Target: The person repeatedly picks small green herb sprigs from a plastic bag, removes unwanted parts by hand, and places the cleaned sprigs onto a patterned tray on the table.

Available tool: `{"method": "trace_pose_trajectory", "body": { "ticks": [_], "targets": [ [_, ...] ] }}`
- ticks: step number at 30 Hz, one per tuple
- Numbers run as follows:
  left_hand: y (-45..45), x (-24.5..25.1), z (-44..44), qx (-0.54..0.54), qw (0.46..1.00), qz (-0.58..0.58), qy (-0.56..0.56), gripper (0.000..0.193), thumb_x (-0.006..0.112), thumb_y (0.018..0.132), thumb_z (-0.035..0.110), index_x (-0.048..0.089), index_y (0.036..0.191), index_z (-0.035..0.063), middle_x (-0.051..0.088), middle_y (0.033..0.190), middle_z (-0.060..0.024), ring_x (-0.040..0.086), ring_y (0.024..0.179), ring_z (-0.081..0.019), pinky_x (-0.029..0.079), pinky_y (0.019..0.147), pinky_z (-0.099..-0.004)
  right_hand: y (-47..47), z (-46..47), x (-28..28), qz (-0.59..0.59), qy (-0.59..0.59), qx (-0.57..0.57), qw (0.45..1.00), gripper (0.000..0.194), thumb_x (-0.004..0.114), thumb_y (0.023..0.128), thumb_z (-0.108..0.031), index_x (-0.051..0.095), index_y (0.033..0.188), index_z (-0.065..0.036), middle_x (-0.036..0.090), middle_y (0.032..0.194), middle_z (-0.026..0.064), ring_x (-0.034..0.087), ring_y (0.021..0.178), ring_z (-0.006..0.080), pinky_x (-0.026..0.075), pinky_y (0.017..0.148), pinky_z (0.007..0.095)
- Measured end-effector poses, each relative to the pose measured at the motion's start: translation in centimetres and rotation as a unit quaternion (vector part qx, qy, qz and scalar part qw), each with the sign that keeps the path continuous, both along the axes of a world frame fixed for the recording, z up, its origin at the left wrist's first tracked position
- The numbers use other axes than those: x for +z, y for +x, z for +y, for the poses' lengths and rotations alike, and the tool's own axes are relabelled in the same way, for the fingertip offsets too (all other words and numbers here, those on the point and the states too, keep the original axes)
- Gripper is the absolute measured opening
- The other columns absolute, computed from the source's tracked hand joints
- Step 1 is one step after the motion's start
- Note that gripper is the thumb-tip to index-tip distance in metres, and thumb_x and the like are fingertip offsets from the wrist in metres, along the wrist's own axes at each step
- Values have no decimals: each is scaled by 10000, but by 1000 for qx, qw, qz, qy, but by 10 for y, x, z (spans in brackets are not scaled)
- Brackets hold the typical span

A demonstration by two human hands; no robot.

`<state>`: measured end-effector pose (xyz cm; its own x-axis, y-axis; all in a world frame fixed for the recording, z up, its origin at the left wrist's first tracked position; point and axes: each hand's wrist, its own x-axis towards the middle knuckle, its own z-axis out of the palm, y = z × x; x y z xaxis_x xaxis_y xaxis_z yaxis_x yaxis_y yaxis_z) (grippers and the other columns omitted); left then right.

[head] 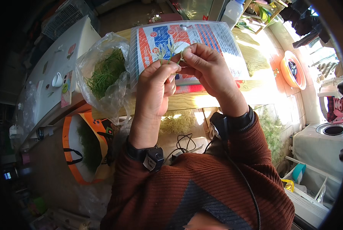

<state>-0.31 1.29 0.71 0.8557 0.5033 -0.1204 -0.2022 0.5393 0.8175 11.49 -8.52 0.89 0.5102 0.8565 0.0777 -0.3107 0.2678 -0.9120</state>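
Note:
My left hand (157, 83) pinches thin green sprigs (170, 51) with pale, split tips between thumb and forefinger. Close against it, my right hand (210, 67) grips one pale-tipped sprig (182, 55) with its thumb and fingertips. The hands nearly touch above a printed red, blue and white sheet (145, 57), which lies on a wooden table (171, 103). To the left stands a clear plastic bag (82, 64), with many loose green sprigs (106, 74) inside. Whether the sprigs are real or artificial is hard to tell.
Below the table's left end is an orange-trimmed bag (66, 138) holding dark green strands. A white surface with a cup (57, 80) is at the far left. Pale strands (178, 122) lie under the table. An orange basin (301, 82) stands right. A cable (246, 178) runs along my right arm.

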Motion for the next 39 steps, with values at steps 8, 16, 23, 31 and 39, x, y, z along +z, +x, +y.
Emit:
{"method": "trace_pose_trajectory", "body": {
  "ticks": [8, 16, 23, 31, 39],
  "targets": [
    [1, -2, -1, 3, 1000, -1, 7, 72, 554, 819, 87, 559, 790, 21, 418, 598, 56, 244, 415, -7, 194, 393, -176, -2, 2, -4, -33, -11, -27, 999, 142, 567, 889, -129, 570, 906, 12, 584, 853, 31, 588, 814, 107, 528, 745, 255],
    [2, -7, 1, 2, 1000, -25, 15, 63, 565, 824, 85, 561, 805, 25, 421, 610, 55, 256, 428, -5, 202, 400, -178, -10, 3, -4, -55, -25, -57, 997, 141, 573, 884, -127, 576, 888, 13, 589, 805, 28, 597, 773, 104, 528, 739, 250],
    [-1, 2, 5, -6, 999, 20, 45, 65, 571, 828, 93, 560, 814, 31, 509, 654, -1, 322, 448, -9, 227, 401, -164, -3, 5, -8, -31, -28, -43, 998, 168, 549, 902, -160, 559, 939, 4, 605, 883, 58, 608, 801, 123, 530, 757, 277],
    [-3, -7, 9, -14, 997, 11, 77, 87, 595, 844, 116, 548, 822, 46, 517, 647, -2, 359, 481, -10, 252, 413, -160, -7, 5, -6, -51, -50, -51, 996, 145, 569, 886, -124, 574, 878, 21, 596, 803, 40, 600, 745, 106, 523, 688, 237],
    [-2, -6, 10, -25, 984, 31, 176, 167, 583, 877, 201, 587, 879, 33, 592, 748, -36, 473, 544, -47, 359, 482, -176, -2, 0, -2, -72, -43, -46, 995, 137, 578, 876, -109, 578, 894, 27, 610, 821, 51, 609, 758, 122, 517, 732, 257]
  ]
}}
